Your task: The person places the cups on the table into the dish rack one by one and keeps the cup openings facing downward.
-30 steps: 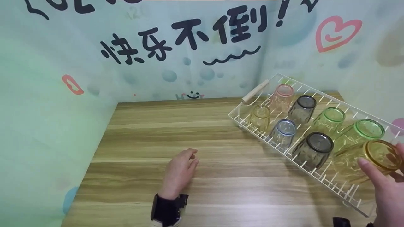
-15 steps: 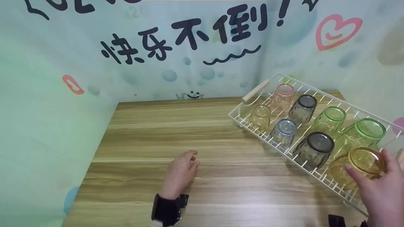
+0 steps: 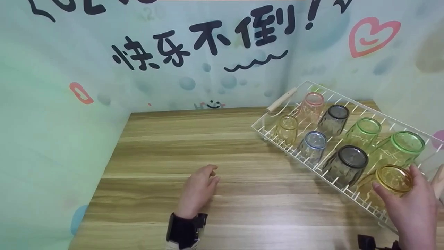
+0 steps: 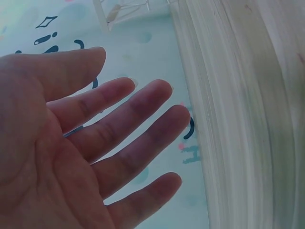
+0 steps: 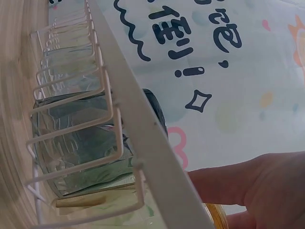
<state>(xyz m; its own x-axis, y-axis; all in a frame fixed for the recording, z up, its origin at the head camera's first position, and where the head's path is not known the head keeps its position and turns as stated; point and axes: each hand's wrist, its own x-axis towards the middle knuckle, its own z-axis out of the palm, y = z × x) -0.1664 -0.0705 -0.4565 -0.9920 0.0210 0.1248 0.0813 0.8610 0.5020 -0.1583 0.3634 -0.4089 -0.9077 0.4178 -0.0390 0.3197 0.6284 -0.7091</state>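
Observation:
My right hand (image 3: 414, 211) grips an amber glass (image 3: 393, 178) by its sides, thumb on the left and fingers on the far right. The glass stands low in the near end of a white wire rack (image 5: 138, 129), beside a dark grey glass (image 3: 348, 166) and a large green glass (image 3: 399, 147). In the right wrist view the rack's rim hides part of the amber glass, and only the thumb side of the hand shows. My left hand (image 3: 197, 189) holds nothing, low over the wooden table; its fingers (image 4: 138, 112) are spread and relaxed in the left wrist view.
Several more glasses fill the rack: a small yellow one (image 3: 287, 130), a blue one (image 3: 313, 146), a pink one (image 3: 312, 106) and others. A wooden handle (image 3: 281, 100) tops its far end. A printed cloth (image 3: 156, 86) backs the wooden table (image 3: 156, 146).
My right hand has brought the amber glass leftward and down into the rack's near end, in line with the dark grey glass. The left hand has stayed in place.

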